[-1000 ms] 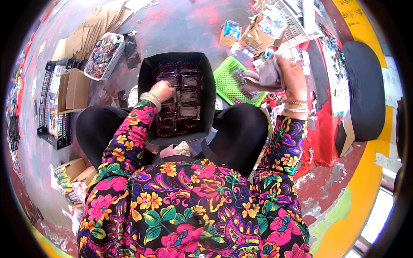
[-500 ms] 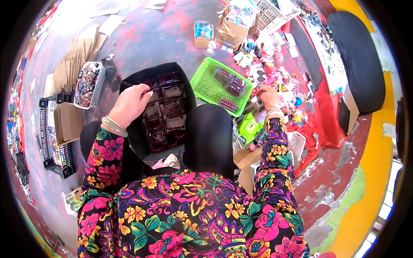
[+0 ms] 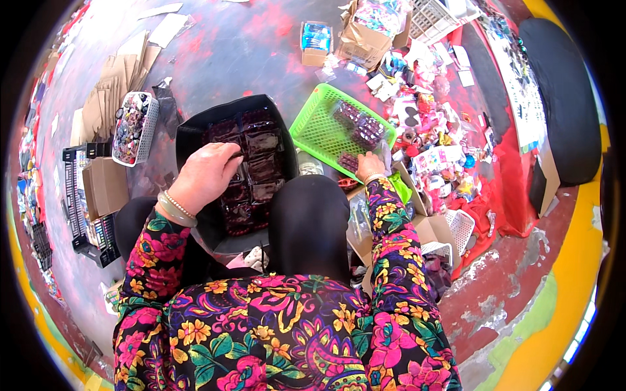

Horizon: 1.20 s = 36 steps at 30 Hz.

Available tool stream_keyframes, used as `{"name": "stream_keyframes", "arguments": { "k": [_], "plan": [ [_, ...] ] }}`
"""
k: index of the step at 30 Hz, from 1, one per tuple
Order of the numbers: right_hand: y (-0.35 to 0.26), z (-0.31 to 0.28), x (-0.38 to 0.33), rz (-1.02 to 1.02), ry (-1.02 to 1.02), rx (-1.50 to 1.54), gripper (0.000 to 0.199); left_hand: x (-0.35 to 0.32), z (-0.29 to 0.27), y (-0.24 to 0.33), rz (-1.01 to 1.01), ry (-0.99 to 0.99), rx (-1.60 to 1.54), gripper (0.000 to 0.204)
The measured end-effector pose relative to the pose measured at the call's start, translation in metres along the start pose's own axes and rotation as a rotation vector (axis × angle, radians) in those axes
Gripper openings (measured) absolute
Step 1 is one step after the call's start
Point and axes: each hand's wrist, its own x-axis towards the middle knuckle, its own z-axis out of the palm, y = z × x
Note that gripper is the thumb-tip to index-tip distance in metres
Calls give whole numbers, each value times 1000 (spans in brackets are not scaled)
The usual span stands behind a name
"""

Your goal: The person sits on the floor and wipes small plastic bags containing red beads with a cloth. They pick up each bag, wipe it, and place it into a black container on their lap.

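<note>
Clear packets of dark beads (image 3: 251, 171) fill a black bin (image 3: 189, 140) on the floor between the person's knees. The left hand (image 3: 205, 176) hovers over them, its fingers (image 3: 229, 156) curled and pinching the edge of one packet. The right hand (image 3: 370, 165) reaches into a green mesh basket (image 3: 319, 133) just beside the bin — its fingers press down on a small bead packet (image 3: 351, 161), though whether they grip it is unclear. Further out lie flattened cardboard (image 3: 114, 85), a white basket of trinkets (image 3: 130, 127) and a scatter of small packaged goods (image 3: 433, 130).
</note>
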Motion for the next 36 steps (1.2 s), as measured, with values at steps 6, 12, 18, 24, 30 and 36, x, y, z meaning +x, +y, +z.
{"name": "stream_keyframes", "arguments": {
  "k": [6, 12, 18, 24, 30, 36],
  "plan": [
    [-7, 13, 14, 92, 45, 82, 26, 3, 1, 2, 61, -40, 15, 20],
    [-15, 8, 13, 134, 40, 53, 26, 0, 1, 4, 43, -75, 34, 20],
    [-24, 30, 20, 236, 103, 98, 27, 0, -4, 6, 59, -111, 37, 19],
    [-30, -51, -12, 251, 44, 235, 44, -7, -4, 4, 113, -43, 11, 19],
    [-18, -149, -59, 34, 82, 1240, 35, -4, 4, -7, 152, 81, -201, 20],
    [-83, -256, -127, -435, -125, 1856, 39, 13, 5, -16, -66, 31, -1380, 37]
  ]
}}
